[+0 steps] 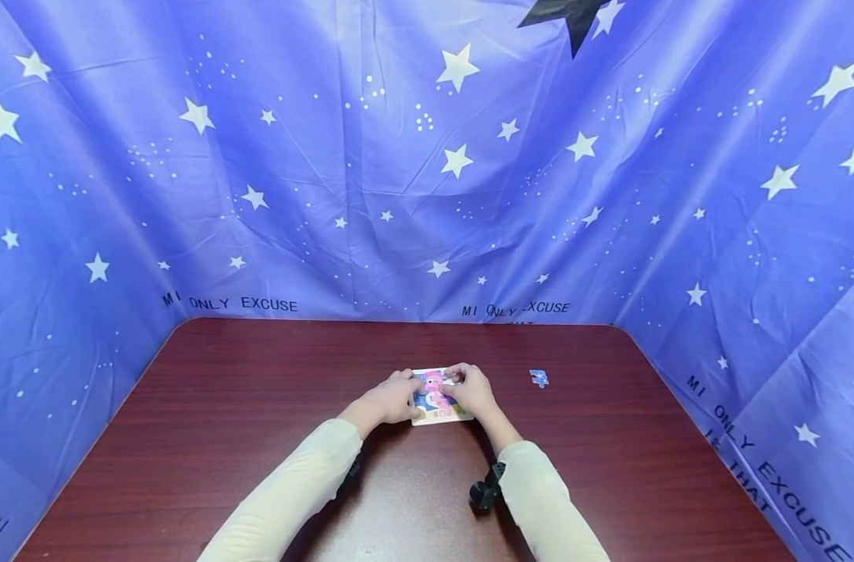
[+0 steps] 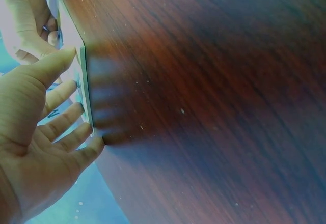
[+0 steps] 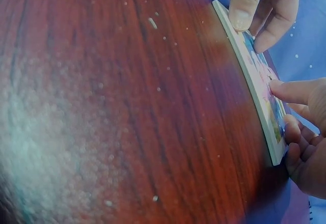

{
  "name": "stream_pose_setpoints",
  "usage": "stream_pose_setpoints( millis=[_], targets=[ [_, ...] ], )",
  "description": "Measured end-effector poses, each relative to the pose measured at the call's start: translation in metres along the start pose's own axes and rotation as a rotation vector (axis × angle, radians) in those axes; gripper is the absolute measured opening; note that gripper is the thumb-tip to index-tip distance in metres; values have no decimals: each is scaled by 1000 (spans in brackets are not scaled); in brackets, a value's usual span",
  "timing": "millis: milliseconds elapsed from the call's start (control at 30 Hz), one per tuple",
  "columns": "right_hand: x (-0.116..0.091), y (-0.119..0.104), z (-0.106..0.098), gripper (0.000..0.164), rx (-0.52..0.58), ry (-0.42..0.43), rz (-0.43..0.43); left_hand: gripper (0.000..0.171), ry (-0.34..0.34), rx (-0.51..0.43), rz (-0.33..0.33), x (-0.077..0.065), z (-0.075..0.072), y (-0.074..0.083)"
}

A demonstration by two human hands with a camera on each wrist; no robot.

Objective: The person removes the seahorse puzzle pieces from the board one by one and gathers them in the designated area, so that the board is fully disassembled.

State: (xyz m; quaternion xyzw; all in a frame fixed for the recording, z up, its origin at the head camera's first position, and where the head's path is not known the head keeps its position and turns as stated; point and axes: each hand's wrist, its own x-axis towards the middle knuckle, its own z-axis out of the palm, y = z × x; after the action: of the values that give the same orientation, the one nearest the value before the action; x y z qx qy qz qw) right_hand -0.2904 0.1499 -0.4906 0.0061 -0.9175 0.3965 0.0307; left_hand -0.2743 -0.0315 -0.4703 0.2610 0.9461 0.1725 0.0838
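A small framed jigsaw puzzle (image 1: 437, 401) with a pink cartoon sea creature on blue lies flat on the table. My left hand (image 1: 395, 397) rests along its left side. In the left wrist view the left thumb (image 2: 58, 63) touches the near left corner, and its fairly straight fingers spread along the edge. My right hand (image 1: 473, 389) holds the puzzle's right side. Its thumb (image 3: 293, 90) presses on the picture, while the other fingers curl at the edge. The hands cover parts of the picture.
One loose blue jigsaw piece (image 1: 539, 378) lies on the dark red wooden table (image 1: 272, 375), to the right of the puzzle. Blue curtains (image 1: 399, 187) with white stars hang around the table. A black wrist camera (image 1: 485, 492) sits under the right sleeve.
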Motion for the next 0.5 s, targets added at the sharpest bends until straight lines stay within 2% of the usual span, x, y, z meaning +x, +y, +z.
stream_pose_setpoints(
  millis=[500],
  targets=[
    [-3,-2,1,19,-13,26,10,36,-4,0,-5,2,2,-2]
  ],
)
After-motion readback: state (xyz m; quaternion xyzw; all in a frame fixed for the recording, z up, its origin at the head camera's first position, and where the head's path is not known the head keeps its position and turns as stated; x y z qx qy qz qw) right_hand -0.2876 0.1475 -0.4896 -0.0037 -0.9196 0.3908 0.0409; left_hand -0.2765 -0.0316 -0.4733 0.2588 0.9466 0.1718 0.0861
